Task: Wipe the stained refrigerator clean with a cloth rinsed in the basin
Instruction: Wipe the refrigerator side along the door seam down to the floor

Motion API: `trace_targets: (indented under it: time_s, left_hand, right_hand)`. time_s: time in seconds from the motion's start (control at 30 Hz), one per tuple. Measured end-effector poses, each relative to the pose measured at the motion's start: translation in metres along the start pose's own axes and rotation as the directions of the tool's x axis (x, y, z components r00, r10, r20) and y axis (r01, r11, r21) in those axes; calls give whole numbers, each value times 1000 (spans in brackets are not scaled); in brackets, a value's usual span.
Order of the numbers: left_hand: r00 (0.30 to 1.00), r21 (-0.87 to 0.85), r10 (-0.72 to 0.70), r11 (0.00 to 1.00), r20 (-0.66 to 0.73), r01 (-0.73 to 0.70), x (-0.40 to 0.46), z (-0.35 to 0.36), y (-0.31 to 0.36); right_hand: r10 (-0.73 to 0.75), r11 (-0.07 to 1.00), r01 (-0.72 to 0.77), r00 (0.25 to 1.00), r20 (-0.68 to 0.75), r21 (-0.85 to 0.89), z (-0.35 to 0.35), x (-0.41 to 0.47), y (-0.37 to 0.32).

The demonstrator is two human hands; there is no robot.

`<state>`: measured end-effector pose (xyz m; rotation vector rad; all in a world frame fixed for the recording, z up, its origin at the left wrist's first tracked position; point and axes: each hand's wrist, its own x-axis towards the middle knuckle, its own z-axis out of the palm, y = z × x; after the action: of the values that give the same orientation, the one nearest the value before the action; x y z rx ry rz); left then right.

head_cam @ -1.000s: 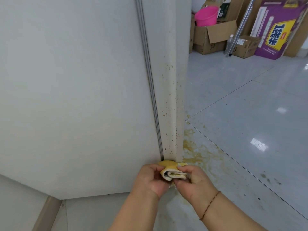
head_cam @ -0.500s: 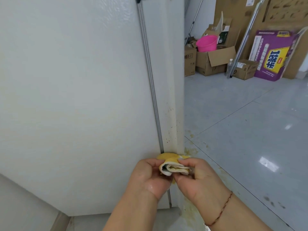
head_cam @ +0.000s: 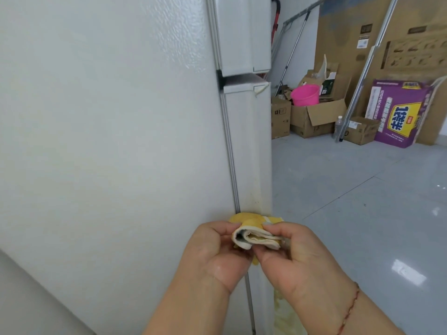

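— Against the refrigerator [head_cam: 116, 141] door's side edge, what's risky?

— Both my left hand [head_cam: 217, 252] and right hand [head_cam: 295, 257] pinch the folded cloth [head_cam: 256, 235]; it looks soiled, so wiping could smear the brown specks.

— Anything changed?

— My view lifted: the door gap shows now, and the floor stains mostly dropped below.

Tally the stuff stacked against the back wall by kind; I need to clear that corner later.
Open brown cardboard boxes on the floor: 3
Pink buckets: 1
Clear plastic bottles: 1
Purple printed packages: 1
Large flat cartons leaning on the wall: 1
Total: 7
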<state>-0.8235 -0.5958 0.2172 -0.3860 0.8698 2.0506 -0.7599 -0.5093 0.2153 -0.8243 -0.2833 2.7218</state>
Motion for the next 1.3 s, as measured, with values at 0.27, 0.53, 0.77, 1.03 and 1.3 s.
trace_targets:
  time_s: [0.27,0.53,0.77,1.03,1.3]
  left_hand:
    - [994,21,70,997,82,-72,-27,29,14]
    - [980,31,169,984,109,-173,-48,59,28]
    - [920,33,273,955,282,-294,-84,89,45]
    - [785,-27,293,942,545,-333,-86,60,50]
    - [921,212,231,929,313,-305,-64,-1,12]
  right_hand:
    - [-29,999,28,996,81,22,25,-19,-6]
    - [-86,996,83,972,217,25,55,-43,-14]
    - [-155,984,176,905,397,-16,87,-69,-24]
    - [-118,930,309,761,638,-197,78,-74,-36]
    - [22,736,345,847,530,-582,1,-63,-29]
